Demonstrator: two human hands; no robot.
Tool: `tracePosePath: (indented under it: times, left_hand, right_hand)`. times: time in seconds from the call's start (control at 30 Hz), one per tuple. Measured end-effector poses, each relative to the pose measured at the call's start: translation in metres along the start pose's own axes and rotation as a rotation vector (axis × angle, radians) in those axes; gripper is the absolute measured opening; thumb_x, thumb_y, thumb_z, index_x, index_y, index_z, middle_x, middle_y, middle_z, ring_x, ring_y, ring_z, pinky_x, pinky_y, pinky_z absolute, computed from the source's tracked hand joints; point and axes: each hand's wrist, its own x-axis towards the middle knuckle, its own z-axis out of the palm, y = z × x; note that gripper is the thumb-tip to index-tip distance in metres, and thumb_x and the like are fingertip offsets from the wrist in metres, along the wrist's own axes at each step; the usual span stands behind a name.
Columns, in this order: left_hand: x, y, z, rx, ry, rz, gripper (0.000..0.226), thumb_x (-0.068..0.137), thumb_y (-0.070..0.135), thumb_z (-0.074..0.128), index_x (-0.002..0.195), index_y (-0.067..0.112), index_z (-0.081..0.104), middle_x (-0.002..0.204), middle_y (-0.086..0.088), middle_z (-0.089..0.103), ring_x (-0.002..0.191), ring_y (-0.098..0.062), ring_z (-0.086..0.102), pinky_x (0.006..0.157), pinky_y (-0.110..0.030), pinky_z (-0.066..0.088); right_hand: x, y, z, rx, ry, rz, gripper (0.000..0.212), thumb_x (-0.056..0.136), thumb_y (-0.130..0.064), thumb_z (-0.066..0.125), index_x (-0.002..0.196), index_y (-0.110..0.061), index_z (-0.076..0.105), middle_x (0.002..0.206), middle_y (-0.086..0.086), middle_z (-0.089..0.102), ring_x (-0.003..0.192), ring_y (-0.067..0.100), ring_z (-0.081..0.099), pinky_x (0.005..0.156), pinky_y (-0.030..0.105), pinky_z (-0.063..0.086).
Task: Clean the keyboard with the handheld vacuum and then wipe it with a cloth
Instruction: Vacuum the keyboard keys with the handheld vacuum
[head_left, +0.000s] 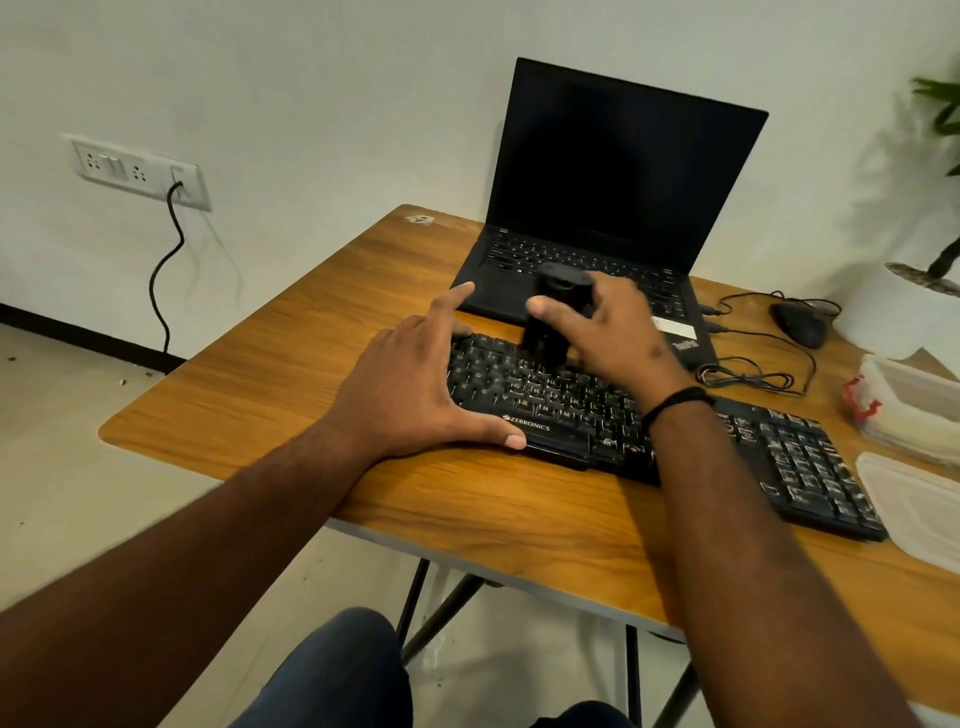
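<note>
At the bottom edge of the frame, dark blue trouser knees (337, 670) show beneath two bare forearms reaching up toward the centre. Above them the wooden table (291, 374) spreads across the middle, its laminate top grained in warm orange-brown with a rounded corner at lower left, carried on thin black metal legs.

The black keyboard (670, 431) lies slanted across the table from centre to lower right, long and flat, its keys marked with pale letters. The left hand (415, 384) rests at the keyboard's left end, fingers straight and spread, thumb flat against the near edge. The right hand (608, 327), with a black band at the wrist, grips the handheld vacuum (553, 322), a dark, stubby cylinder standing upright, its lower end touching the upper key rows just right of the left hand.

At the right edge sit translucent plastic containers (914, 410), one with a red clip. Farther back, an open black laptop (613, 197) with a dark screen stands just beyond the keyboard, with a black mouse (800, 322) and looping cables to its right. A white pot (893, 312) holds a green plant at upper right. At upper left, a white socket panel (135, 169) on the pale wall feeds a black cord.
</note>
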Motion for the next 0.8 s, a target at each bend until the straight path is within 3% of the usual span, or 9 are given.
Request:
tracePosePath:
  times: [0.13, 0.23, 0.3, 0.33, 0.37, 0.5, 0.6, 0.7, 0.8]
  left_hand:
    - [0.0, 0.0, 0.0, 0.002, -0.004, 0.004, 0.144, 0.043, 0.097, 0.066, 0.157, 0.032, 0.008, 0.144, 0.01, 0.053, 0.132, -0.014, 0.048, 0.115, -0.044, 0.035]
    - [-0.001, 0.001, 0.0, 0.0, -0.004, 0.001, 0.143, 0.043, 0.095, 0.068, 0.157, 0.032, 0.008, 0.144, 0.009, 0.052, 0.133, -0.014, 0.048, 0.114, -0.043, 0.034]
    - [-0.001, 0.001, -0.001, 0.003, 0.001, 0.003, 0.143, 0.043, 0.093, 0.07, 0.157, 0.032, 0.01, 0.144, 0.009, 0.053, 0.132, -0.014, 0.049, 0.113, -0.042, 0.034]
    - [-0.001, 0.001, -0.001, 0.004, 0.002, 0.003, 0.143, 0.043, 0.093, 0.07, 0.157, 0.032, 0.01, 0.144, 0.009, 0.053, 0.132, -0.014, 0.049, 0.113, -0.041, 0.034]
    - [-0.001, 0.002, -0.001, 0.006, 0.001, 0.001, 0.143, 0.043, 0.093, 0.07, 0.157, 0.032, 0.011, 0.144, 0.009, 0.053, 0.132, -0.014, 0.049, 0.113, -0.041, 0.034]
    - [0.0, 0.001, 0.0, 0.011, -0.001, 0.001, 0.142, 0.042, 0.094, 0.068, 0.157, 0.033, 0.011, 0.144, 0.009, 0.053, 0.132, -0.014, 0.049, 0.113, -0.041, 0.033]
    - [0.0, 0.0, 0.0, 0.011, -0.003, 0.003, 0.142, 0.042, 0.096, 0.067, 0.157, 0.034, 0.01, 0.145, 0.01, 0.052, 0.132, -0.013, 0.048, 0.114, -0.042, 0.035]
    - [0.0, 0.0, 0.0, 0.012, -0.003, 0.0, 0.143, 0.042, 0.097, 0.066, 0.157, 0.034, 0.01, 0.145, 0.01, 0.052, 0.133, -0.012, 0.048, 0.115, -0.042, 0.036]
    - [-0.001, 0.001, -0.001, 0.015, -0.003, -0.003, 0.142, 0.042, 0.095, 0.069, 0.157, 0.035, 0.01, 0.145, 0.011, 0.051, 0.133, -0.012, 0.047, 0.114, -0.04, 0.034]
  right_hand:
    - [0.0, -0.011, 0.022, 0.039, -0.016, -0.05, 0.022, 0.093, -0.038, 0.065, 0.111, -0.029, 0.056, 0.084, -0.01, 0.062, 0.055, 0.0, 0.059, 0.046, 0.011, 0.045]
    - [0.003, -0.001, 0.005, -0.027, 0.017, -0.016, 0.034, 0.093, -0.04, 0.064, 0.12, -0.019, 0.059, 0.098, -0.007, 0.063, 0.082, 0.005, 0.06, 0.061, 0.008, 0.047]
    - [0.004, 0.013, -0.013, -0.117, 0.045, 0.057, 0.04, 0.092, -0.043, 0.064, 0.119, -0.014, 0.06, 0.106, -0.001, 0.064, 0.095, 0.013, 0.059, 0.077, 0.021, 0.053]
    - [0.003, 0.019, -0.021, -0.139, 0.065, 0.099, 0.04, 0.092, -0.044, 0.064, 0.114, -0.012, 0.061, 0.105, 0.002, 0.064, 0.094, 0.017, 0.061, 0.077, 0.029, 0.056]
    - [0.002, 0.023, -0.025, -0.144, 0.088, 0.124, 0.039, 0.091, -0.045, 0.064, 0.11, -0.011, 0.06, 0.102, 0.003, 0.065, 0.091, 0.018, 0.063, 0.072, 0.031, 0.057]
    - [-0.004, 0.005, -0.006, -0.037, 0.062, 0.056, 0.033, 0.094, -0.04, 0.064, 0.116, -0.016, 0.06, 0.09, -0.005, 0.062, 0.066, 0.001, 0.06, 0.044, 0.012, 0.046]
    - [-0.005, -0.014, 0.02, 0.017, -0.001, -0.046, 0.024, 0.094, -0.039, 0.064, 0.114, -0.026, 0.058, 0.085, -0.006, 0.064, 0.05, -0.003, 0.059, 0.042, 0.013, 0.045]
    - [-0.004, -0.014, 0.022, 0.029, -0.006, -0.076, 0.023, 0.094, -0.038, 0.064, 0.112, -0.027, 0.057, 0.089, -0.009, 0.062, 0.056, -0.006, 0.059, 0.044, 0.012, 0.044]
    - [-0.001, 0.0, -0.003, -0.016, 0.024, 0.029, 0.036, 0.093, -0.04, 0.064, 0.122, -0.02, 0.058, 0.098, -0.009, 0.06, 0.08, 0.005, 0.061, 0.054, 0.013, 0.049]
